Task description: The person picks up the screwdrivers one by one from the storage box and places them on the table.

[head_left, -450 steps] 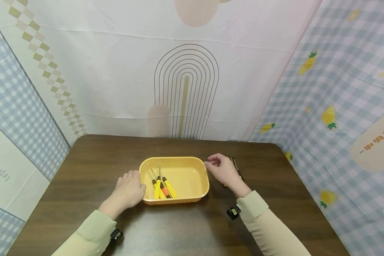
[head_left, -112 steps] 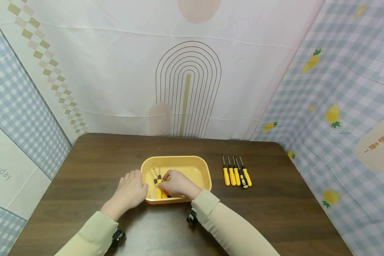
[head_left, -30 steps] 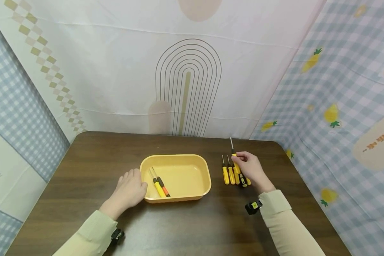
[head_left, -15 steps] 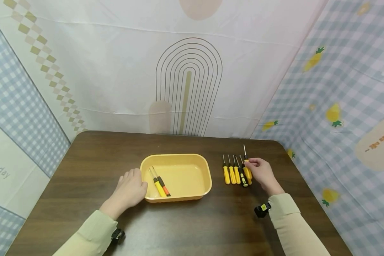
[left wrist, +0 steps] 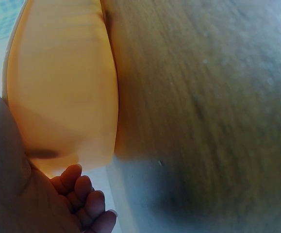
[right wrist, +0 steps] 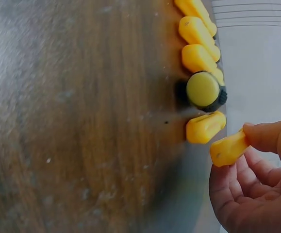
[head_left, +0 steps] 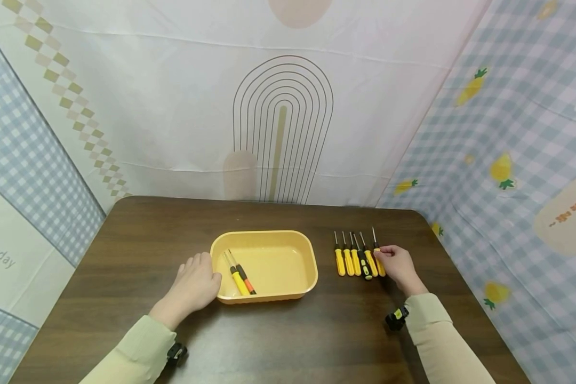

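Observation:
My right hand (head_left: 399, 264) pinches the yellow handle of a screwdriver (head_left: 380, 264) at the right end of a row of screwdrivers, its shank pointing to the back. The right wrist view shows thumb and fingers on this screwdriver's handle (right wrist: 227, 150), beside the neighbouring yellow handle (right wrist: 206, 127). A black-and-lime screwdriver (head_left: 364, 265) lies among the yellow ones (head_left: 348, 263). My left hand (head_left: 192, 285) grips the left end of a yellow plastic basin (head_left: 269, 298). Inside lie a yellow screwdriver (head_left: 240, 282) and a black-and-orange one (head_left: 246, 280).
The dark wooden table (head_left: 278, 341) carries everything. A white printed cloth (head_left: 182, 122) hangs behind its back edge, and a blue checked cloth (head_left: 504, 213) hangs along the right side. Brown table surface separates the basin from the screwdriver row.
Earlier my right hand reached into the basin, then carried a yellow screwdriver rightward over the row and lowered it at the right end. The basin holds fewer screwdrivers. My left hand stays put.

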The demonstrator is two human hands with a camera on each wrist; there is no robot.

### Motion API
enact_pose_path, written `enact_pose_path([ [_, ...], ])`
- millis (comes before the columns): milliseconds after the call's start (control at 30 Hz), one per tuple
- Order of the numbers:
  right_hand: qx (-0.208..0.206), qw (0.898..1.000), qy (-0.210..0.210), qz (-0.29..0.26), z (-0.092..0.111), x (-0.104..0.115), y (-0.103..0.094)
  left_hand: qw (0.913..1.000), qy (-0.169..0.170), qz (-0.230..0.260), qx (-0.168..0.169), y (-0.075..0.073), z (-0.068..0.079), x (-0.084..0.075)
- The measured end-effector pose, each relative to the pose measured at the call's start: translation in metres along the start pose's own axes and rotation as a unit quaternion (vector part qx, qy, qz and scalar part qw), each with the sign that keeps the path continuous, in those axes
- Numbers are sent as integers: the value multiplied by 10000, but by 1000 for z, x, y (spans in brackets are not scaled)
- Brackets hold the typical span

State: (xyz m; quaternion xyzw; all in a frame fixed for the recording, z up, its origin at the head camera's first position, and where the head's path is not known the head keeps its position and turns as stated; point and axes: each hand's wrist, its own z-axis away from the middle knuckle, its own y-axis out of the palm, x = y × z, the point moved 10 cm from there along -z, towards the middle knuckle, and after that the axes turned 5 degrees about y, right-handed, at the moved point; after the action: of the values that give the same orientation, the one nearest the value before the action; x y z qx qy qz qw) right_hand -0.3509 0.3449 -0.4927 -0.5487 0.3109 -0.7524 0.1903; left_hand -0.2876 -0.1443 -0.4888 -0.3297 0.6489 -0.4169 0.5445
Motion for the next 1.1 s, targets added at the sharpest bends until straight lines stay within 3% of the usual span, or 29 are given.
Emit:
enact_pose_path([
  [500, -148, 9982, -17, 585, -5, -17, -1, 10000, -2, 13, 45, 0, 0, -1],
  [833, 243, 9972, 168, 694, 12, -11, -6, 10000, -14, 28, 75, 0, 1, -1],
  [1100, 75, 9987, 180, 479, -1, -17, -3, 10000, -17, 64, 60, 0, 0, 0],
])
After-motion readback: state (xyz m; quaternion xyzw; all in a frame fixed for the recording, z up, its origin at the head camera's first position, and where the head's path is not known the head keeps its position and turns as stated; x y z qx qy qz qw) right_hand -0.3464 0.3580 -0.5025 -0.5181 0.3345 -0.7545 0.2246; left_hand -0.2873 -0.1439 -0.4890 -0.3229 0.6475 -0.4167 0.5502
